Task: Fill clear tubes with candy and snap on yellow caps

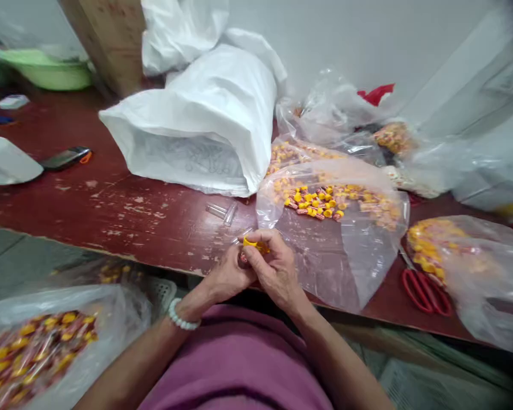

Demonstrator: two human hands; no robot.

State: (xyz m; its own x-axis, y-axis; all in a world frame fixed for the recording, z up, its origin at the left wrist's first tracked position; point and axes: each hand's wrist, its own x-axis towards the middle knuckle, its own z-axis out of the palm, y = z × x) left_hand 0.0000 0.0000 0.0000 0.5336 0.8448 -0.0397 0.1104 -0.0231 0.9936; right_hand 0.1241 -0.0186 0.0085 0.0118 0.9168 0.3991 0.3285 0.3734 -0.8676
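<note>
My hands meet at the table's front edge. My right hand (277,270) is closed, thumb and fingers pinching a yellow cap (250,243); more yellow shows between its fingers. My left hand (228,276), with a pale bead bracelet on its wrist, is closed around a clear plastic tube (240,234), whose end sticks out past the fingers. A small dark reddish patterned part shows between the hands, mostly hidden. Just beyond lie a few loose clear tubes (222,212). To the right, a clear plastic bag (367,273) lies open with yellow-capped pieces (316,201) at its mouth.
A white sack (222,97) of clear tubes opens toward me. Red-handled scissors (425,291) lie right, beside another bag of yellow-capped pieces (427,247). A phone (66,158) lies left. Below the table's left edge, a bag (119,307) holds filled tubes.
</note>
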